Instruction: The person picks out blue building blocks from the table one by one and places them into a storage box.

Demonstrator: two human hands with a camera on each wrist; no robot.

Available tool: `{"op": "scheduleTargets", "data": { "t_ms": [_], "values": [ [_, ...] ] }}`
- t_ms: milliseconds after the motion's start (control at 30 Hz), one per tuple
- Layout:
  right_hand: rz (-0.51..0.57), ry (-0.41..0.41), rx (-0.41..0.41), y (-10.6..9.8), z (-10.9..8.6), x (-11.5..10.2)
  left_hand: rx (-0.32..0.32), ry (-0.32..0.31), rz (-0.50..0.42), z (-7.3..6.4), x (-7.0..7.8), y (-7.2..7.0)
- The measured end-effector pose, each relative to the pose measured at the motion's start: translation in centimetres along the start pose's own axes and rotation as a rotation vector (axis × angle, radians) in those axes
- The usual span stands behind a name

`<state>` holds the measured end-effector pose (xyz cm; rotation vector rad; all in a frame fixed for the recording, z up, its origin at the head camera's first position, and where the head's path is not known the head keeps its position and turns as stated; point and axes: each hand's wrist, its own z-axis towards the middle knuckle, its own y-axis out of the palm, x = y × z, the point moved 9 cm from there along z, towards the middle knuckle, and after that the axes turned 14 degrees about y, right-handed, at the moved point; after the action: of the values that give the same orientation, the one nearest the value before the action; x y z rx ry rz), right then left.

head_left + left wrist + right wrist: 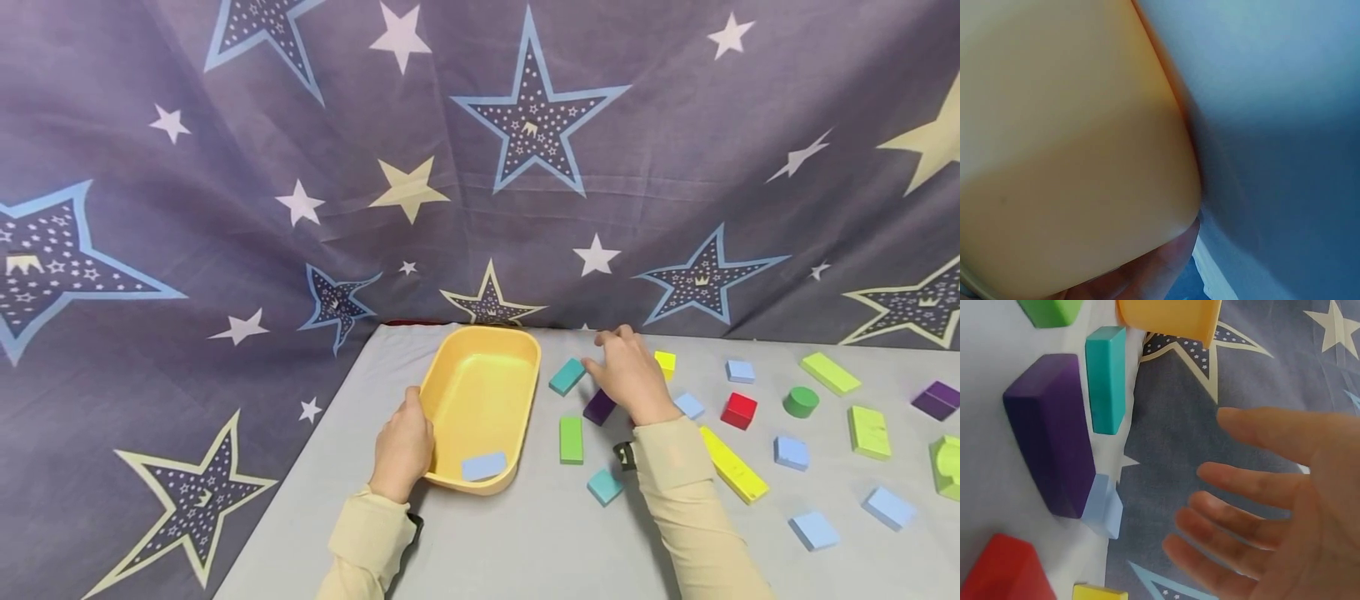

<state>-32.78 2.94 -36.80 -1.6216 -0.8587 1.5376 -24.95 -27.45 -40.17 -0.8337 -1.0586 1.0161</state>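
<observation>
My left hand [403,442] grips the left side of a yellow plastic tub [474,400]. Inside the tub, near its front, lies one light blue block [483,467]. In the left wrist view fingers [1160,269] press against the tub's outer wall [1079,187]. With spread fingers and nothing held, my right hand [628,371] hovers over the blocks. Near it are a teal block [567,377], a dark purple block [599,407] and a yellow block [665,363]. The right wrist view shows a small light blue block [1104,506] beside the purple one.
Right of the tub lie a green block [572,440] and a turquoise block [604,487]. Farther right are a long yellow block [733,467], a red block [739,410], a green cylinder [801,402] and several other blocks. A star-patterned curtain [480,225] hangs behind the grey tabletop [517,550].
</observation>
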Motion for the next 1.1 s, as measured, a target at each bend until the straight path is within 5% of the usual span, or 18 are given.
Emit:
{"op": "scheduleTargets", "data": {
  "t_ms": [667, 1100],
  "values": [
    [-0.044, 0.147, -0.114, 1.5, 0.9, 2.7, -0.012, 0.0, 0.012, 0.0, 0.1, -0.2],
    [-0.114, 0.143, -0.163, 2.9, 1.2, 3.4, -0.018, -0.003, 0.006, 0.1, -0.1, 0.0]
  ]
}}
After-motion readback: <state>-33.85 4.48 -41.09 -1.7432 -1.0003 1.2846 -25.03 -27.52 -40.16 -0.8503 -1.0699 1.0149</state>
